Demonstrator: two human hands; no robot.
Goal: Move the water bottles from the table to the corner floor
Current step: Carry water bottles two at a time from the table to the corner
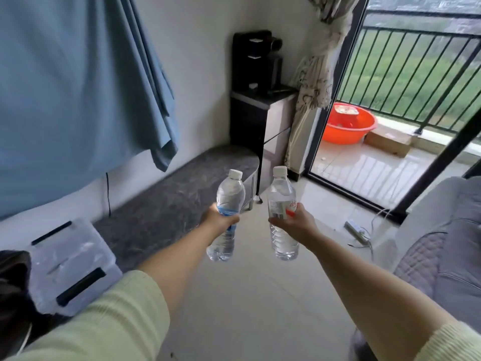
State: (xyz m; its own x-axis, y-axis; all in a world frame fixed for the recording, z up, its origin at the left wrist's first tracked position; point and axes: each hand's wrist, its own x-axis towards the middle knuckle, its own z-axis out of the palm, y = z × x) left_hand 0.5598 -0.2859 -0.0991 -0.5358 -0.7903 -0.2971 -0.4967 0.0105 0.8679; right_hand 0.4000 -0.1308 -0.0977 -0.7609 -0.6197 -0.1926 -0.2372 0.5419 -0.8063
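Two clear water bottles held up in mid-air over the pale tiled floor, one per hand, both roughly upright with white caps on top. Left hand wrapped around the waist of the blue-label bottle, long axis leaning a little, cap tipped to the right (base nearer the camera). Right hand curled around the middle of the red-label bottle, long axis close to vertical, cap up. Bottles side by side, near but not touching. Grey low desk along the left wall; black cabinet in the corner; orange basin beyond the glass door.
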